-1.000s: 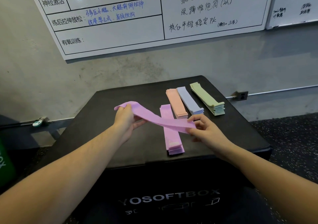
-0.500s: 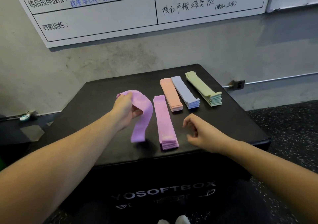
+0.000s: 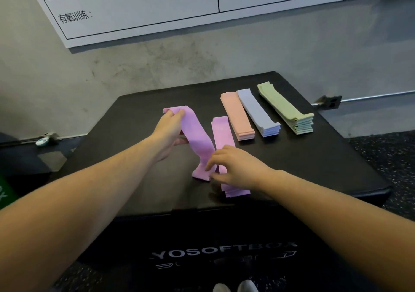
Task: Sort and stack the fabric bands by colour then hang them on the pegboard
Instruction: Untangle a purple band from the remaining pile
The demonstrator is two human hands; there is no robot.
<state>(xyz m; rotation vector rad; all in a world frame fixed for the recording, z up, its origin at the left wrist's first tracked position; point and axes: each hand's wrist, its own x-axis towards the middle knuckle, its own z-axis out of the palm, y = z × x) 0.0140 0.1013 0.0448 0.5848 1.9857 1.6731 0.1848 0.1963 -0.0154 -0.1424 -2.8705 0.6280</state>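
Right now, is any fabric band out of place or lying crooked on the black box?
Only the loose purple fabric band: held by the left hand and right hand, it hangs curved beside the purple stack, not yet laid flat.

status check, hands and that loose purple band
Left hand grips loose purple band at its top end. Right hand pinches its lower end beside purple stack. Nothing in the way.

Dim, even indoor light; soft shadows under hands; wide-angle bending at edges; slight softness throughout.
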